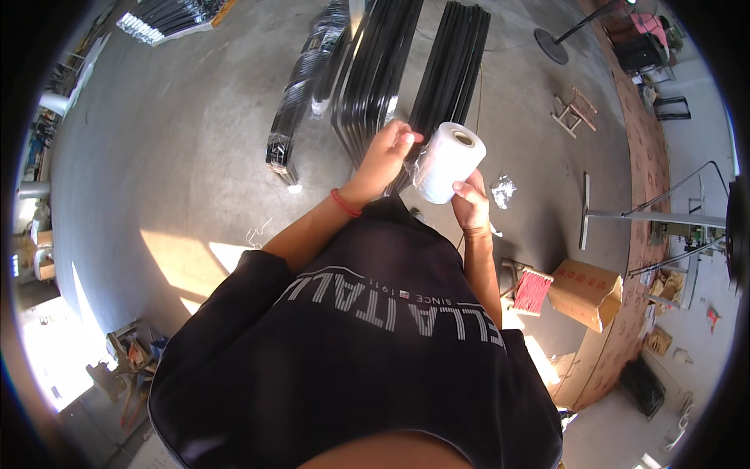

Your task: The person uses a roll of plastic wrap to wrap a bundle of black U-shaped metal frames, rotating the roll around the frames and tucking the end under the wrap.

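A thick roll of clear-white stretch film [451, 168], with a cardboard core showing at its upper end, is tilted in front of my chest. My right hand [471, 205] grips it from the right, thumb along its lower side. My left hand [388, 155] is at the roll's left, its fingers curled together around the loose film edge; a crumpled bit of clear film shows between hand and roll. Beyond my hands, a bundle of long black bars [449, 70] lies on the floor, and a second bundle of bent black bars [379, 74] is left of it.
A film-wrapped black bundle [301, 94] lies farther left. Crumpled film [503, 191] is on the floor to the right, near a small wooden stool [575, 112], a red-topped stool [533, 292] and a cardboard box [584, 291]. A stand with a round base [551, 48] is at the far right.
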`<state>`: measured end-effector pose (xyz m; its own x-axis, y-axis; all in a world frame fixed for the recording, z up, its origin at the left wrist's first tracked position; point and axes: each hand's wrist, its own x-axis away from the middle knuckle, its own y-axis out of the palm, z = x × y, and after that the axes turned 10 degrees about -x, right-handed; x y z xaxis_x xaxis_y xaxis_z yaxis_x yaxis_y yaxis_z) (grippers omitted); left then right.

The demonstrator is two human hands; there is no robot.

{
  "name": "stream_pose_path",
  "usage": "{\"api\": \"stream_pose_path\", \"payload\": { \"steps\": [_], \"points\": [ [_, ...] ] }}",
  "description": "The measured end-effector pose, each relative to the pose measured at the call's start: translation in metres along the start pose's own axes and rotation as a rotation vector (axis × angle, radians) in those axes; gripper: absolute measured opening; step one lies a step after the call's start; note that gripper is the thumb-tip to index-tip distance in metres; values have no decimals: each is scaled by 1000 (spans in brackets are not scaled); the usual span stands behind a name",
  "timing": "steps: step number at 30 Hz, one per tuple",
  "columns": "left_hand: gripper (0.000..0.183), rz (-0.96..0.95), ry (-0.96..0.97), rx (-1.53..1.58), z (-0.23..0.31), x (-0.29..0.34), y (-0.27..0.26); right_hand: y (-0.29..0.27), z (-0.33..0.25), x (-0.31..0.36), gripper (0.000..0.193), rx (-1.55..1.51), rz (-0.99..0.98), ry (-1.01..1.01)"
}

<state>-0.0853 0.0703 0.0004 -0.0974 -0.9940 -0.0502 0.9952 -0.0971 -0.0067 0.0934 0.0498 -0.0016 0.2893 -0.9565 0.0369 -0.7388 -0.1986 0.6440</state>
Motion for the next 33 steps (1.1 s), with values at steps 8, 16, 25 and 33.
{"api": "stream_pose_path", "payload": {
  "steps": [8,16,25,33],
  "points": [
    [18,-143,43,54,12,-1,-3,-6,0,1,71,40,-23,-18],
    [9,-170,-8,-195,6,0,-6,-5,-1,-3,74,122,-20,-55],
    [12,96,54,-180,-25,4,4,1,-1,2,70,148,31,-13],
    [15,137,30,-297,-35,2,4,6,-3,3,70,96,111,-91]
  ]
}}
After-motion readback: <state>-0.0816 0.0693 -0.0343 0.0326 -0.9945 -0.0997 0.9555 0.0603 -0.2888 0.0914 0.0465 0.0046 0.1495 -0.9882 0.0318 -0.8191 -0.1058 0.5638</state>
